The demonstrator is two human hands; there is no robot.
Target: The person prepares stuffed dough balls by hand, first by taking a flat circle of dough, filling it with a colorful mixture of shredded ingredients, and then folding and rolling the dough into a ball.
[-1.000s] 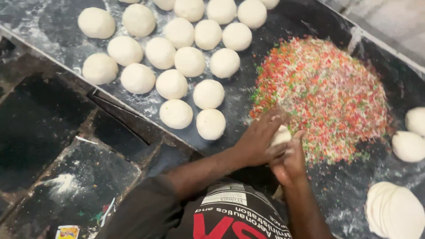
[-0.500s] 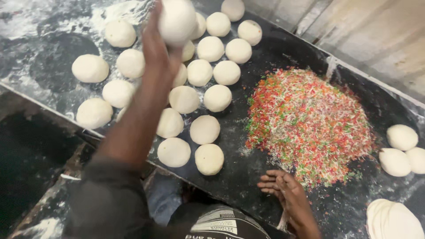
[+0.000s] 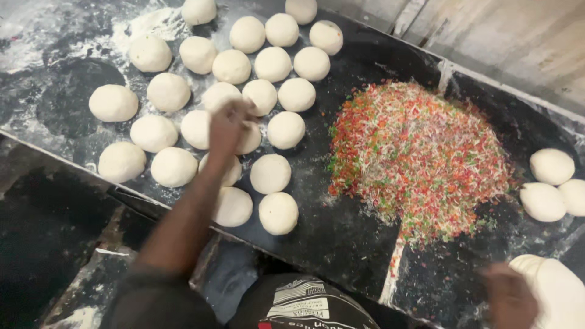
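Left hand (image 3: 226, 125) hangs over the dough balls (image 3: 270, 173) — fingers curled loosely, gripping nothing I can see, one ball just under the fingertips. Right hand (image 3: 509, 295) is blurred beside flat discs (image 3: 557, 286) — finger state unclear.

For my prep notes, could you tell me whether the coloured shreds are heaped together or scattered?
Heaped: the coloured shreds form one broad mound on the dark worktop, with few strays.

Flour-dusted black worktop (image 3: 341, 244), pale streaked wall (image 3: 518, 42) behind, dark floor (image 3: 42, 244) below.
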